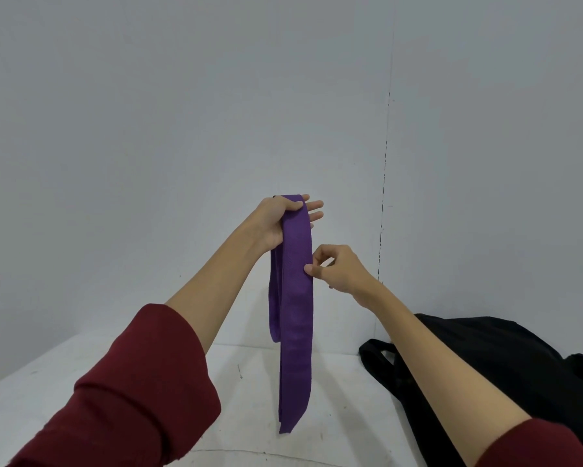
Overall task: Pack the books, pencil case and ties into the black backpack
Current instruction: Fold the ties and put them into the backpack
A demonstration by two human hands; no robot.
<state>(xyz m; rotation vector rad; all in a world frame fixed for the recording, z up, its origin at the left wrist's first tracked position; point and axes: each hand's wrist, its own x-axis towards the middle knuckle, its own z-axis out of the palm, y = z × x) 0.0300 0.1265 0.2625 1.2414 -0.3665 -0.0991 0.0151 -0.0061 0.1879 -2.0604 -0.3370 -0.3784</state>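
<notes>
Head | purple tie [295, 298] folded, hanging | left hand [276, 224] grips top | right hand [337, 269] pinches edge

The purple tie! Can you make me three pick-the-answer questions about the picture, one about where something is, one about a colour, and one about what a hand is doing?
1. Where is the black backpack?
A. On the white table, to the person's right
B. Hanging on the wall
C. On the person's back

2. What colour are the sleeves?
A. Green
B. Dark red
C. Yellow

3. What is the right hand doing with the purple tie?
A. Resting flat on the table
B. Pinching the tie's edge
C. Holding a book

Answers:
1. A, since the backpack lies on the table at the right side of the view.
2. B, since both pushed-up sleeves are dark red.
3. B, since its thumb and finger nip the tie's right edge while the left hand holds the folded top and the tie hangs down.
</notes>
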